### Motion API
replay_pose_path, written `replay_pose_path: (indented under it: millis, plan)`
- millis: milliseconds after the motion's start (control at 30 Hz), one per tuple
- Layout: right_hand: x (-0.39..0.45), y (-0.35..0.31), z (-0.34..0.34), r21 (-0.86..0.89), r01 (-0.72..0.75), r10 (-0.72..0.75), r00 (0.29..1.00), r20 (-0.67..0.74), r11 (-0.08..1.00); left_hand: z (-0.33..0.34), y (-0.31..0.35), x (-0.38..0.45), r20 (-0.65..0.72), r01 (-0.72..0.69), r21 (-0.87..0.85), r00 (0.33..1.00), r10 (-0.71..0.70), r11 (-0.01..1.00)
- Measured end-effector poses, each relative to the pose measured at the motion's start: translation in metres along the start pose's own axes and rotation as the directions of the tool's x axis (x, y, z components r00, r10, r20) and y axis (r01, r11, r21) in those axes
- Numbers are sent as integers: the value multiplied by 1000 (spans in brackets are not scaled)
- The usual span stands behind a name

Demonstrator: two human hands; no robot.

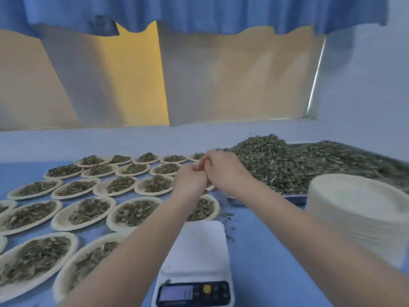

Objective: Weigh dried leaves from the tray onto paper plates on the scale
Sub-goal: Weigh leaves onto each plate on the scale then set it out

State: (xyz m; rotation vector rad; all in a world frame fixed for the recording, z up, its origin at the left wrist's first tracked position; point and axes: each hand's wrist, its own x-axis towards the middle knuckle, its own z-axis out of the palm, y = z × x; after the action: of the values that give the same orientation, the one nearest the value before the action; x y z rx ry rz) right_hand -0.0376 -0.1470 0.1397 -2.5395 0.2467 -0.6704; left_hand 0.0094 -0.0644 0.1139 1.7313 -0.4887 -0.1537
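A metal tray [294,197] at the right holds a big heap of dried leaves [287,162]. The white scale [197,260] stands at the front centre with a bare platform and a dark display panel. My left hand [189,180] and my right hand [221,169] are stretched out together above the table, touching each other just left of the heap. The right hand's fingers curl against the left hand. Whether either hand holds leaves is hidden. Several paper plates with leaves [88,210] cover the table to the left.
A tall stack of unused paper plates [363,216] stands at the front right next to the tray. Loose leaf bits [228,216] lie on the blue tablecloth between scale and tray. A wall with blue curtains rises behind the table.
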Motion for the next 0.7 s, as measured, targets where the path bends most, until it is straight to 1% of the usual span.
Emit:
replay_pose_path:
  millis: [100, 233, 300, 367, 433, 533, 600, 700]
  plan:
    - [-23, 45, -55, -112, -87, 82, 995, -48, 990, 71, 23, -4, 97, -36, -7, 995, 37, 999]
    - [-49, 105, -109, -261, -213, 203, 977, -63, 942, 158, 34, -12, 231, -76, 53, 971, 62, 996]
    - [-59, 136, -124, -346, -263, 261, 964, -52, 900, 193, 31, -16, 289, -110, 160, 956, 59, 981]
    - [-67, 164, -133, -433, -293, 303, 952, -48, 852, 219, 26, -17, 319, -139, 275, 947, 46, 952]
    - [-73, 188, -140, -519, -305, 319, 946, -65, 798, 236, 24, -17, 306, -149, 372, 952, 31, 916]
    - [-77, 217, -150, -614, -320, 322, 940, -112, 722, 247, 23, -12, 221, -137, 445, 974, 40, 885]
    - [-74, 233, -155, -598, -331, 355, 931, -82, 730, 247, 23, -6, 201, -142, 460, 978, 53, 876]
    - [-69, 245, -160, -507, -357, 396, 918, -34, 784, 244, 26, 0, 201, -177, 498, 976, 86, 849]
